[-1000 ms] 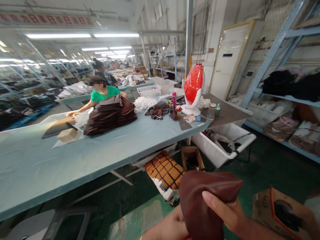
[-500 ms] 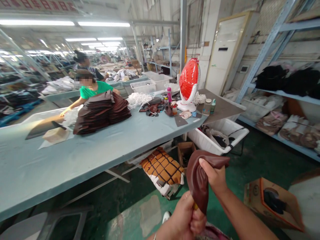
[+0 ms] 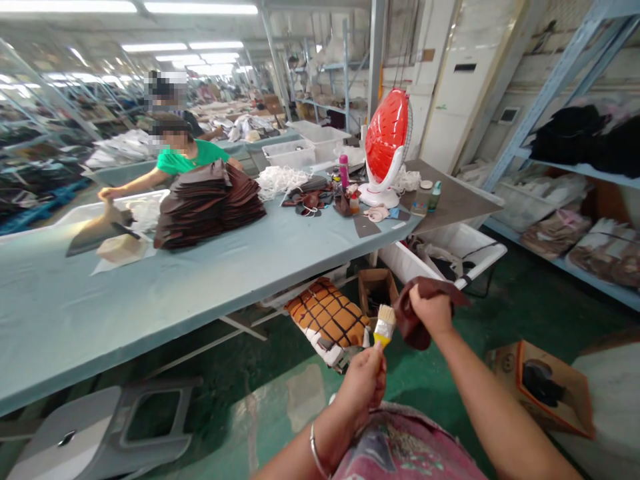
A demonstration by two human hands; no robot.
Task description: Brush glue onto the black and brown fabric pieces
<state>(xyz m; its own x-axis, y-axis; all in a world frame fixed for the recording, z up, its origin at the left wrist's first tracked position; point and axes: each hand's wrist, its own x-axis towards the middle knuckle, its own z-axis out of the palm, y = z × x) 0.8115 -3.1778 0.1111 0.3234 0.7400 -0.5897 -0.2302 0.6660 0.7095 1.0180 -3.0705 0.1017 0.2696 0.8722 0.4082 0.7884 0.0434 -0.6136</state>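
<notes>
My left hand is closed round the yellow handle of a paintbrush, its pale bristles pointing up. A bracelet circles that wrist. Just to the right, my right hand grips a dark brown leather piece, which hangs bunched and folded from the fingers. Brush and leather are close together; whether they touch I cannot tell. A tall stack of brown leather pieces lies on the long blue-grey table in front of me.
A red fan stands on the table among bottles and scraps. A white bin, a checked cushion, a cardboard box and a grey chair are around me. A co-worker in green reaches across the table's far side.
My left hand has come away from the leather, and the paintbrush now shows upright in it. The leather has moved slightly right in my right hand. The co-worker's arm has lifted a sheet.
</notes>
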